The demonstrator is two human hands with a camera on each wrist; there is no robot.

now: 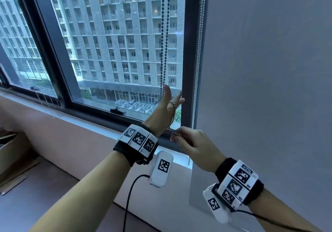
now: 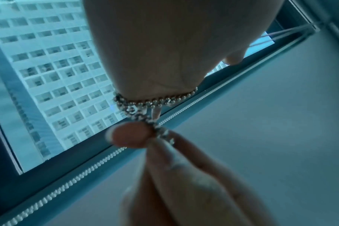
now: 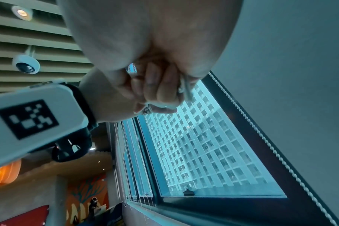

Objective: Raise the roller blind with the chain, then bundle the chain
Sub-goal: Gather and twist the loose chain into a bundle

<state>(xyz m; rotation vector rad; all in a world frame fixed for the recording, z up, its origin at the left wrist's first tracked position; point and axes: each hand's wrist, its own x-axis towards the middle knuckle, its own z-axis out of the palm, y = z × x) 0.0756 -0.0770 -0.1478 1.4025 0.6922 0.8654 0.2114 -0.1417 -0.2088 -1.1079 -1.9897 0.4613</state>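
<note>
A metal bead chain (image 1: 164,51) hangs in two strands in front of the uncovered window pane (image 1: 116,51). Its lower part is wound in loops (image 1: 173,113) round my left hand (image 1: 168,104), which is held up with the fingers straight. In the left wrist view the loops (image 2: 155,100) cross the base of the left palm (image 2: 164,53). My right hand (image 1: 181,134) sits just below and pinches the chain near the left wrist; its fingertips (image 2: 130,134) hold the beads. The right wrist view shows the curled right fingers (image 3: 161,91) with chain (image 3: 186,90) beside them.
A grey roller blind (image 1: 269,69) hangs lowered on the right, with its own bead chain (image 1: 197,60) along the dark window frame (image 1: 190,51). The window sill (image 1: 89,123) runs below. A cardboard box (image 1: 10,150) stands at the far left.
</note>
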